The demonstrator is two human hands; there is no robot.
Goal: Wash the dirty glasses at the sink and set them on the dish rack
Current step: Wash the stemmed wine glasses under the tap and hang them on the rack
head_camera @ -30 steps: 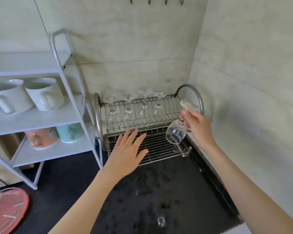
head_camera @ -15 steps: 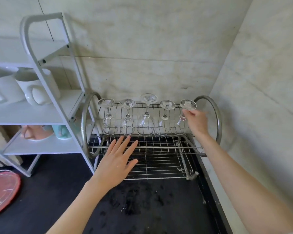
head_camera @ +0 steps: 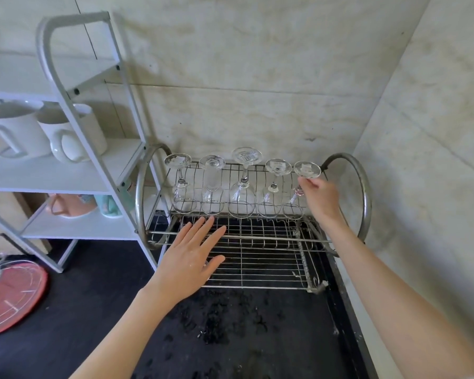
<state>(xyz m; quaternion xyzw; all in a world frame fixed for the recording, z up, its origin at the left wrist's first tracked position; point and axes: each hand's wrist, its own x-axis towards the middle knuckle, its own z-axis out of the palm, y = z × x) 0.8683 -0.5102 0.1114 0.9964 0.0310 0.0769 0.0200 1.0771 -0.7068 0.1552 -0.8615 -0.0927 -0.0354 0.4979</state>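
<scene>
Our right hand [head_camera: 319, 196] pinches the stem of the last glass [head_camera: 298, 191], which stands upside down, axis upright, foot on top, at the right end of the row of five on the rack's [head_camera: 364, 187] upper tier, right of centre. The neighbouring glass [head_camera: 274, 187] is just beside it on the left, so we judge the free way out is to the right and toward us. Our left hand [head_camera: 193, 255] is spread flat, holding nothing, over the lower grid.
</scene>
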